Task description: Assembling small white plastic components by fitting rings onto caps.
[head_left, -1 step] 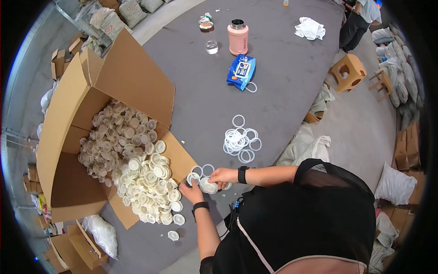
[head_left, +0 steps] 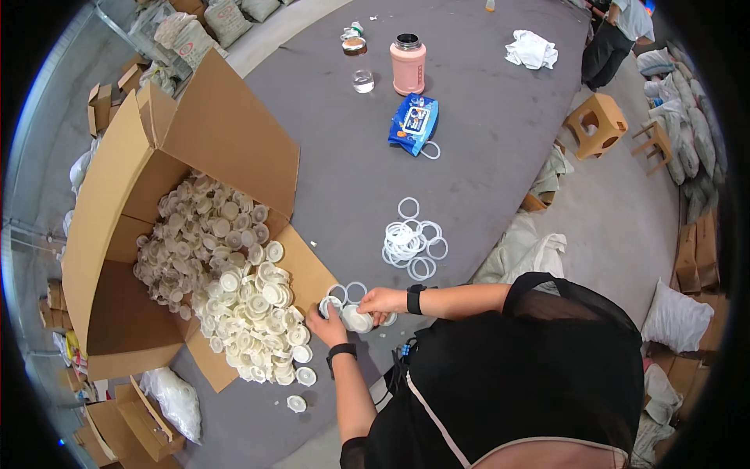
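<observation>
Gripping one white cap [head_left: 357, 319] between them, both hands meet at the near edge of the tabletop [head_left: 484, 156], at about 6 o'clock. The left hand [head_left: 326, 324] has its fingers curled round the cap's left side. The right hand [head_left: 383, 301] comes in from 3 o'clock and closes its fingers over the cap's top and right side. Both wrists carry a dark band. Two loose white rings [head_left: 356, 291] lie on the grey surface just beyond the knuckles, at 12 o'clock from the hands.

A big cardboard box [head_left: 226, 133] lies tipped open at 9 to 10 o'clock, with a heap of caps [head_left: 250, 305] spilling over its lower flap until it almost reaches the left hand. A cluster of rings [head_left: 410, 242] sits at 1 o'clock from the hands, well apart from them.

Farther up the grey tabletop stand a blue packet [head_left: 414, 123], a pink bottle [head_left: 408, 64] and a small glass [head_left: 362, 80], and a white cloth [head_left: 531, 49] lies there too. Off the tabletop's edge at 2 o'clock stand wooden stools [head_left: 596, 125], with filled sacks and flattened cartons around the floor, and another person [head_left: 617, 31] stands at the far corner.
</observation>
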The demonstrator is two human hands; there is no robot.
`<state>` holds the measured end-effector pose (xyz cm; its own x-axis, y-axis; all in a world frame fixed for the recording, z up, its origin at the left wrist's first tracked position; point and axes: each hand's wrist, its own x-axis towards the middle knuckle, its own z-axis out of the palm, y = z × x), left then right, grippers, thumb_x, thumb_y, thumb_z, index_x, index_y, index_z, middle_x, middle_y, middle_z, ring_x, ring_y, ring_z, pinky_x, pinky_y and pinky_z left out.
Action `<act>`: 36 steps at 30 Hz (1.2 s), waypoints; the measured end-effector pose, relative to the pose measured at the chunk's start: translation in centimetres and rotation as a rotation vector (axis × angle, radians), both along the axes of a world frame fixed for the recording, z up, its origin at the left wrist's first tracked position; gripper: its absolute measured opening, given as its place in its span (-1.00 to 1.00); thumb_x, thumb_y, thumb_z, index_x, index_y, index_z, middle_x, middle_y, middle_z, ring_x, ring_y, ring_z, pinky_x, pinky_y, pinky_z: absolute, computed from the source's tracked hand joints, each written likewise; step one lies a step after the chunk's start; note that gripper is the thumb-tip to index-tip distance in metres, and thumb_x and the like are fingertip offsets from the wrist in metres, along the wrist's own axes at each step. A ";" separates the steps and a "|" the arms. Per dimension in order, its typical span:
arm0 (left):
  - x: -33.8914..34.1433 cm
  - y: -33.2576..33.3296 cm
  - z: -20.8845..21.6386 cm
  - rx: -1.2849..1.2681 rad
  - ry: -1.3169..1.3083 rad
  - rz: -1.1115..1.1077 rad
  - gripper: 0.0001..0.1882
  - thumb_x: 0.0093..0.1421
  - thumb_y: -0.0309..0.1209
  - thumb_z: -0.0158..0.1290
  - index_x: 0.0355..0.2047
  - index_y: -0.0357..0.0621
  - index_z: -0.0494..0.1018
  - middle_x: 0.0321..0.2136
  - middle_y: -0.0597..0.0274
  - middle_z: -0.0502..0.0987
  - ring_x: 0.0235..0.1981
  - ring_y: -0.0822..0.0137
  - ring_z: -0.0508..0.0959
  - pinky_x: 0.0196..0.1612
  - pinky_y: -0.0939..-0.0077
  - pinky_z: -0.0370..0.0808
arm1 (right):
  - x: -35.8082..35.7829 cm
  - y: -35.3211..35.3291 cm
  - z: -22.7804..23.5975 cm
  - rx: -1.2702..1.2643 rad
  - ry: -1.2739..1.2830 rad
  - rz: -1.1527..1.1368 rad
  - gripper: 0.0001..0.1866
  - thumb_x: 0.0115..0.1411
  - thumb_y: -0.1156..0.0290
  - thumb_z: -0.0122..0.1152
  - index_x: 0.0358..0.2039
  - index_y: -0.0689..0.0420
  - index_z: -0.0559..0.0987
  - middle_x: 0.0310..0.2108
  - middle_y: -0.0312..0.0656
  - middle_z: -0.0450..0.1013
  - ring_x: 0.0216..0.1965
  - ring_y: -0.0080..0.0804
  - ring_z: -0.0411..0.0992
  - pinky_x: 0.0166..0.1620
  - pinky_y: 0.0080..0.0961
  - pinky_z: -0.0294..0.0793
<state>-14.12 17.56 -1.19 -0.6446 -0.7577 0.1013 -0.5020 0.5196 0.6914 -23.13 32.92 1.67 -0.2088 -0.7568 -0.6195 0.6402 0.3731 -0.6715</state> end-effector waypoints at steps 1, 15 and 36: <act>-0.7 -0.1 0.6 0.031 -0.013 -0.048 -0.61 -0.07 -0.39 0.05 -0.21 -0.32 0.32 -0.19 -0.11 0.28 -0.16 0.00 0.31 -0.08 0.26 0.23 | 0.0 0.1 0.0 0.000 0.000 0.003 -0.69 0.00 0.19 0.07 -0.41 0.21 0.44 -0.61 -0.29 0.36 -0.62 -0.54 0.40 -0.62 -0.69 0.33; -3.3 -1.1 0.3 0.487 0.323 0.158 -0.92 -0.04 -0.59 -0.01 -0.49 -0.28 0.34 -0.52 0.27 0.39 -0.52 0.48 0.37 -0.42 0.63 0.34 | -2.2 1.5 0.1 0.059 0.467 -0.188 -0.70 0.03 0.40 -0.02 -0.20 0.22 0.38 -0.38 -0.18 0.40 -0.48 -0.53 0.38 -0.41 -0.61 0.39; -4.1 3.2 8.4 1.158 0.804 0.219 -0.95 0.07 -0.45 -0.02 -0.45 -0.12 0.35 -0.50 0.37 0.46 -0.54 0.54 0.43 -0.52 0.75 0.34 | -2.6 1.3 3.1 -0.243 0.263 -0.336 -0.75 0.06 0.26 0.07 -0.40 0.20 0.38 -0.57 -0.35 0.34 -0.62 -0.66 0.32 -0.57 -0.75 0.27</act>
<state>-18.19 20.77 7.18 -0.5705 -0.7395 -0.3573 0.2288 -0.5609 0.7957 -25.71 34.21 4.75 -0.5918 -0.7370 -0.3265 0.4951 -0.0127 -0.8688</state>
